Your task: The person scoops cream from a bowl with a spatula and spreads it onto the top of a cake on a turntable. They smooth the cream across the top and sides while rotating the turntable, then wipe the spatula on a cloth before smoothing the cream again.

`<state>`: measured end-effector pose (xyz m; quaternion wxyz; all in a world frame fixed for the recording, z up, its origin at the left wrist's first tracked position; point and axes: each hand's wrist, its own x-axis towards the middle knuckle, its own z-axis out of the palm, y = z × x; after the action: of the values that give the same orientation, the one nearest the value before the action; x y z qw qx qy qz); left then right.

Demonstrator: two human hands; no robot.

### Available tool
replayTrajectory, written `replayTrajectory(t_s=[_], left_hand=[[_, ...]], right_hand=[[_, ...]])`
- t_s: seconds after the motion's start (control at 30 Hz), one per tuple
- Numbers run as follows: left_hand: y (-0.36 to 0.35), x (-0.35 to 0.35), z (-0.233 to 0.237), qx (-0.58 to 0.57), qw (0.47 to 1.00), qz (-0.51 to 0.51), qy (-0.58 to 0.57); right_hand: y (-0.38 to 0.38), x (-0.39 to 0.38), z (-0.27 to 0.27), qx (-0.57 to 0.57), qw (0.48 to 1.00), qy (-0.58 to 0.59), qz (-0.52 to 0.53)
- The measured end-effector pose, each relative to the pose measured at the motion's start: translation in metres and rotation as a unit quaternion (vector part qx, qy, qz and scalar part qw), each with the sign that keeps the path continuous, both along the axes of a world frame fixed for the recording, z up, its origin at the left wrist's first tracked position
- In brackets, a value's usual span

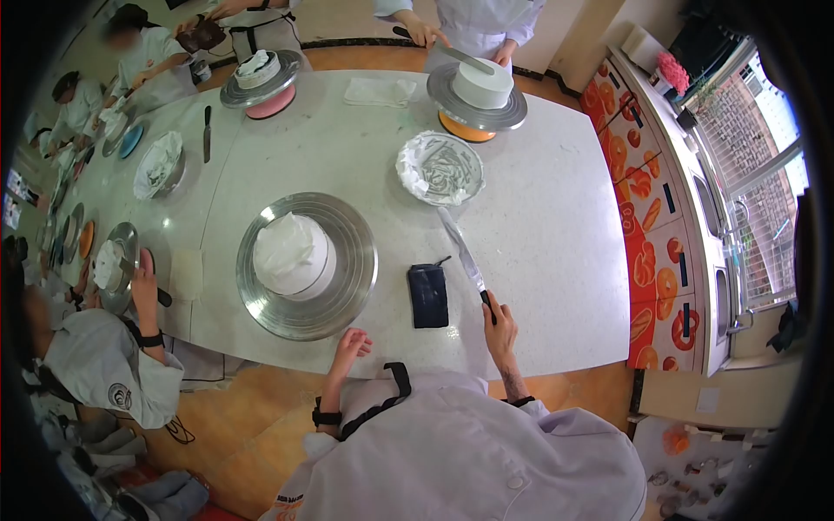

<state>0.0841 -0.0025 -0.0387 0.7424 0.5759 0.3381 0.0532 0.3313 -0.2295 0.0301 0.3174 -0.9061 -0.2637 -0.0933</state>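
Observation:
My right hand [500,332] is closed round the black handle of a long spatula [462,247]. White cream coats the blade, whose tip lies close to the rim of a bowl [476,169] smeared with cream. My left hand [352,346], empty with fingers loosely curled and a little apart, is beside the near edge of a metal turntable [352,282]. On that turntable stands a round cake [295,254] with a heap of white cream on top. A dark pouch [428,296] lies between my hands.
Across the table [556,217], a person smooths a white cake [483,85] on another turntable. A folded cloth [380,92] lies nearby. At the left are a second cream bowl [160,165], a spatula [208,135] and co-workers' hands at other turntables.

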Motion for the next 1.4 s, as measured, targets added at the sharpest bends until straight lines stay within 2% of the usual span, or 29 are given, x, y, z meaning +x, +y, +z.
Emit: replayTrajectory(t_s=[0.07, 0.1, 0.13, 0.2, 0.23, 0.3, 0.33, 0.4, 0.5, 0.63, 0.7, 0.73, 0.8, 0.83, 0.9, 0.97, 1.03, 1.1, 1.17, 1.2, 1.23, 1.3, 1.33, 1.4], left_hand=[[0.0, 0.0, 0.001, 0.0, 1.0, 0.0, 0.002], [-0.001, 0.0, 0.002, -0.001, 1.0, 0.0, 0.005], [-0.001, 0.0, 0.002, -0.001, 1.0, 0.0, 0.004], [-0.001, 0.0, 0.003, 0.0, 1.0, -0.003, 0.003], [0.0, 0.0, 0.003, 0.002, 1.0, -0.002, 0.003], [0.001, 0.0, 0.004, 0.004, 1.0, 0.015, 0.004], [0.002, 0.0, 0.005, 0.005, 1.0, 0.018, 0.004], [0.003, -0.004, 0.007, 0.011, 0.998, 0.057, -0.003], [0.008, -0.009, 0.01, 0.001, 0.996, 0.094, -0.007], [0.017, -0.02, 0.009, -0.002, 0.988, 0.149, -0.024], [0.026, -0.034, -0.004, 0.02, 0.961, 0.249, -0.12], [0.029, -0.035, 0.005, 0.021, 0.959, 0.255, -0.119], [0.039, -0.031, 0.035, -0.015, 0.893, 0.437, -0.102], [0.042, -0.037, 0.04, -0.016, 0.89, 0.445, -0.102], [0.05, -0.049, 0.05, -0.072, 0.846, 0.465, -0.249], [0.053, -0.052, 0.067, -0.088, 0.832, 0.485, -0.255], [0.056, -0.054, 0.069, -0.106, 0.816, 0.502, -0.264], [0.057, -0.054, 0.059, -0.018, 0.866, 0.464, -0.186], [0.055, -0.055, 0.062, -0.024, 0.868, 0.453, -0.203], [0.053, -0.055, 0.064, -0.029, 0.873, 0.437, -0.215], [0.052, -0.055, 0.068, -0.033, 0.869, 0.442, -0.22], [0.047, -0.057, 0.074, -0.05, 0.896, 0.38, -0.226], [0.045, -0.056, 0.071, -0.056, 0.89, 0.388, -0.231], [0.036, -0.054, 0.066, -0.063, 0.91, 0.36, -0.197]], right_hand=[[0.005, 0.019, -0.002, 0.032, 0.999, -0.002, 0.03], [0.01, 0.035, -0.006, 0.081, 0.978, 0.193, 0.019], [0.018, 0.049, -0.006, 0.127, 0.916, 0.379, 0.007], [0.037, 0.073, 0.005, 0.257, 0.834, 0.483, 0.075], [0.045, 0.086, 0.003, 0.258, 0.833, 0.483, 0.077], [0.057, 0.112, -0.01, 0.311, 0.751, 0.563, 0.149], [0.063, 0.118, -0.014, 0.311, 0.751, 0.563, 0.151], [0.069, 0.125, -0.023, 0.345, 0.71, 0.597, 0.144], [0.066, 0.121, -0.034, 0.372, 0.681, 0.612, 0.154], [0.043, 0.098, -0.032, 0.363, 0.68, 0.621, 0.142], [0.025, 0.084, -0.032, 0.354, 0.684, 0.627, 0.113], [0.014, 0.078, -0.035, 0.349, 0.682, 0.634, 0.104], [-0.007, 0.063, -0.037, 0.337, 0.686, 0.638, 0.092], [-0.015, 0.054, -0.031, 0.329, 0.693, 0.636, 0.09], [-0.025, 0.036, -0.016, 0.326, 0.703, 0.626, 0.085], [-0.022, 0.029, 0.004, 0.325, 0.715, 0.614, 0.08], [-0.016, 0.024, 0.026, 0.313, 0.766, 0.555, 0.08], [-0.004, 0.033, 0.055, 0.296, 0.776, 0.546, 0.109], [0.017, 0.046, 0.083, 0.172, 0.86, 0.434, 0.205], [0.028, 0.053, 0.099, 0.118, 0.878, 0.405, 0.226], [0.045, 0.054, 0.119, 0.054, 0.916, 0.328, 0.226], [0.08, 0.053, 0.166, -0.043, 0.942, 0.19, 0.275], [0.098, 0.049, 0.186, -0.052, 0.94, 0.184, 0.281], [0.134, 0.038, 0.221, -0.109, 0.935, -0.036, 0.335]])
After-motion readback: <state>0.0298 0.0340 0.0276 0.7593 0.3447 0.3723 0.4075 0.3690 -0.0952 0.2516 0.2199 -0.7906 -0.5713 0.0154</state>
